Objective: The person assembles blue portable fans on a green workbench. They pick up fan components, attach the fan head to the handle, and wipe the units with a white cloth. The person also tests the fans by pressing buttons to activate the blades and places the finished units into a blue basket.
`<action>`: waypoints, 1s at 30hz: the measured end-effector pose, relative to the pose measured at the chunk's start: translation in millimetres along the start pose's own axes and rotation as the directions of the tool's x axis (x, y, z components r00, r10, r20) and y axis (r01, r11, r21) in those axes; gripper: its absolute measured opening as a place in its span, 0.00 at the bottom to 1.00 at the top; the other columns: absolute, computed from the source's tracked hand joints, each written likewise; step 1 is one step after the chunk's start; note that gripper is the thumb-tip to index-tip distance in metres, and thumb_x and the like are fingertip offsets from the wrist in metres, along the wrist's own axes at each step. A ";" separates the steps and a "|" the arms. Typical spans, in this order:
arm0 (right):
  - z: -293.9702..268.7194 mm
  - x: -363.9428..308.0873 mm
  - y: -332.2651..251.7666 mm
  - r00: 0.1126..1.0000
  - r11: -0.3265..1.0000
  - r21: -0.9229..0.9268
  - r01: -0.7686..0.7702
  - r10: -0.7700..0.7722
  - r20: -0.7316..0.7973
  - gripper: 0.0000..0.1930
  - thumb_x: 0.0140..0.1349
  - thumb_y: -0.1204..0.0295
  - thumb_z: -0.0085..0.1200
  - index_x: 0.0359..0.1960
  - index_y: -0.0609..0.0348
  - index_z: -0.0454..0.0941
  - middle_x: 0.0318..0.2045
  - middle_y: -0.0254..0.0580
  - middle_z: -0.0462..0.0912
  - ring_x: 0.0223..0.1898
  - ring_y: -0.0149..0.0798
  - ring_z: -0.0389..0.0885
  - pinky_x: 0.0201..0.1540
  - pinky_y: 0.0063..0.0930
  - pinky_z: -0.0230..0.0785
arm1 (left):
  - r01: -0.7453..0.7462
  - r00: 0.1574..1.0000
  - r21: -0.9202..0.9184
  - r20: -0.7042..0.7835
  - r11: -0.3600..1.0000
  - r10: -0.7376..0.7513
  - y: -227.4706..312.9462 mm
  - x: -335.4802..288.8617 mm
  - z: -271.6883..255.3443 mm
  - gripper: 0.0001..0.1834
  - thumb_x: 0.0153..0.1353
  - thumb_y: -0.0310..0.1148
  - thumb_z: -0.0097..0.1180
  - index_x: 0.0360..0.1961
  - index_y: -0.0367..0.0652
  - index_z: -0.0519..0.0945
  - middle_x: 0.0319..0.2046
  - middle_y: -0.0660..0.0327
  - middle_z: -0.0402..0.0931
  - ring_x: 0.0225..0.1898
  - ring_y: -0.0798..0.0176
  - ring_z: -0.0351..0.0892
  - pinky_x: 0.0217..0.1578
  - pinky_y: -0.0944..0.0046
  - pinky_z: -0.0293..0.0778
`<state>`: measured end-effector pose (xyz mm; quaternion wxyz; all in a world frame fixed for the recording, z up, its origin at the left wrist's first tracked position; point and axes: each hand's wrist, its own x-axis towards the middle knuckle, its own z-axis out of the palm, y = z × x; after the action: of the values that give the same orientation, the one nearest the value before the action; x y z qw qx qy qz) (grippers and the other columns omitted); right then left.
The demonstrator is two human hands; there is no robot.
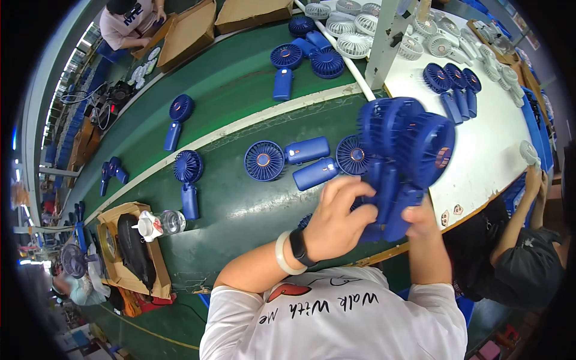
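A bunch of several blue handheld fans [425,150] is raised over the right end of the green bench, round heads upward and somewhat blurred. My right hand [423,217] grips their handles from the right, its thumb in front. On the left side of the same handles, my left hand [343,211] has its fingers curled against them. Just left of the bunch lie a blue fan head [352,155] and a blue handle [315,174]. Another blue fan [264,160] rests farther left, its handle [307,149] pointing right. Part of one more fan head shows beside my left wrist.
Blue fans [188,168] lie spread along the green bench [228,210]. A white table [474,168] at right bears three blue fans [453,84] and many white ones [354,45]. A metal post [383,48] stands between. A clear bottle [171,222] and cardboard box [159,270] sit left. Co-workers are nearby.
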<state>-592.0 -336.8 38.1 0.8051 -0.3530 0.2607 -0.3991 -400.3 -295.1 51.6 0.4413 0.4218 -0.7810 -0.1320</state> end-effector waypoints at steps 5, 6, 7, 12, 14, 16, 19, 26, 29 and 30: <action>-67.0 -19.9 -65.0 0.945 0.853 -0.522 -0.018 -0.157 -0.288 0.41 0.36 0.67 0.69 0.56 0.63 0.64 0.43 0.40 0.74 0.42 0.36 0.76 0.47 0.28 0.69 | 0.130 0.991 0.307 -0.011 0.943 -0.133 -51.6 -36.1 -51.4 0.05 0.45 0.24 0.53 0.26 0.44 0.74 0.39 0.56 0.75 0.43 0.50 0.72 0.44 0.50 0.67; -88.4 -23.5 -77.7 0.924 0.703 -0.687 -0.186 -0.113 -0.366 0.40 0.36 0.68 0.68 0.55 0.63 0.64 0.42 0.39 0.73 0.41 0.36 0.75 0.47 0.28 0.68 | 0.223 0.974 0.371 -0.062 0.901 -0.216 -65.8 -38.8 -71.3 0.02 0.49 0.23 0.51 0.26 0.41 0.73 0.34 0.53 0.76 0.39 0.48 0.74 0.42 0.50 0.68; -90.8 -17.9 -82.3 0.893 0.596 -0.779 -0.197 -0.219 -0.394 0.39 0.36 0.70 0.67 0.54 0.64 0.64 0.43 0.40 0.72 0.43 0.37 0.73 0.49 0.28 0.66 | 0.332 0.943 0.413 -0.170 0.848 -0.287 -82.3 -45.6 -91.0 0.01 0.53 0.23 0.50 0.25 0.39 0.73 0.31 0.50 0.76 0.35 0.46 0.75 0.39 0.50 0.69; -143.2 -5.6 -86.5 0.844 -0.051 -0.932 -0.359 -0.444 -0.300 0.40 0.34 0.72 0.66 0.54 0.66 0.63 0.51 0.55 0.66 0.54 0.50 0.67 0.57 0.36 0.61 | 0.498 0.839 0.866 -0.465 0.054 -0.281 -140.3 -83.3 -163.9 0.21 0.49 0.19 0.50 0.45 0.48 0.81 0.49 0.43 0.70 0.48 0.41 0.68 0.48 0.49 0.67; -151.4 4.7 -85.8 0.821 -0.150 -0.898 -0.413 -0.489 -0.295 0.41 0.33 0.68 0.69 0.54 0.63 0.65 0.52 0.57 0.66 0.54 0.55 0.67 0.57 0.40 0.61 | 0.511 0.839 0.840 -0.443 0.181 -0.315 -130.6 -58.8 -140.3 0.35 0.42 0.13 0.46 0.53 0.54 0.77 0.56 0.40 0.63 0.54 0.37 0.62 0.56 0.47 0.60; -151.7 14.7 -89.2 0.787 -0.220 -0.851 -0.476 -0.539 -0.301 0.41 0.32 0.66 0.70 0.54 0.61 0.66 0.53 0.57 0.66 0.55 0.56 0.67 0.57 0.41 0.62 | 0.445 0.883 0.739 -0.267 0.506 -0.386 -109.0 -26.8 -104.3 0.32 0.43 0.14 0.48 0.54 0.44 0.74 0.56 0.44 0.64 0.56 0.41 0.62 0.58 0.49 0.58; -156.5 28.0 -88.8 0.773 -0.232 -0.851 -0.471 -0.573 -0.271 0.42 0.33 0.65 0.70 0.55 0.59 0.67 0.55 0.58 0.66 0.55 0.57 0.67 0.57 0.42 0.62 | 0.283 0.913 0.568 0.087 0.773 -0.398 -95.9 -1.7 -60.3 0.29 0.43 0.17 0.55 0.52 0.42 0.74 0.52 0.48 0.68 0.55 0.44 0.66 0.55 0.52 0.64; -162.4 39.3 -95.0 0.773 -0.396 -0.837 -0.379 -0.632 -0.051 0.41 0.39 0.68 0.70 0.59 0.57 0.64 0.57 0.59 0.64 0.58 0.57 0.65 0.60 0.44 0.59 | -0.014 0.778 0.707 0.452 0.707 -0.437 -127.3 11.7 -48.6 0.26 0.52 0.30 0.55 0.55 0.44 0.70 0.50 0.57 0.68 0.54 0.54 0.67 0.57 0.46 0.58; -139.2 36.3 -93.6 0.775 -0.465 -0.812 -0.352 -0.631 0.025 0.39 0.43 0.74 0.67 0.60 0.56 0.62 0.58 0.54 0.64 0.60 0.55 0.61 0.62 0.44 0.55 | -0.137 0.849 0.848 0.367 0.513 -0.380 -128.9 2.4 -59.5 0.22 0.53 0.31 0.48 0.52 0.51 0.74 0.49 0.60 0.69 0.54 0.56 0.66 0.56 0.49 0.59; -129.8 34.8 -93.3 0.769 -0.495 -0.798 -0.345 -0.636 0.062 0.38 0.44 0.75 0.66 0.60 0.56 0.62 0.58 0.52 0.64 0.60 0.55 0.61 0.62 0.44 0.54 | -0.069 0.872 0.854 0.302 0.515 -0.385 -124.1 -0.5 -64.7 0.21 0.52 0.29 0.49 0.49 0.53 0.76 0.48 0.58 0.68 0.53 0.53 0.66 0.54 0.52 0.62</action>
<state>-706.8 -452.7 25.9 -0.1140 -0.7569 0.6154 -0.1883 -281.0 -359.6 16.8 -0.0295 0.6094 -0.7822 0.1261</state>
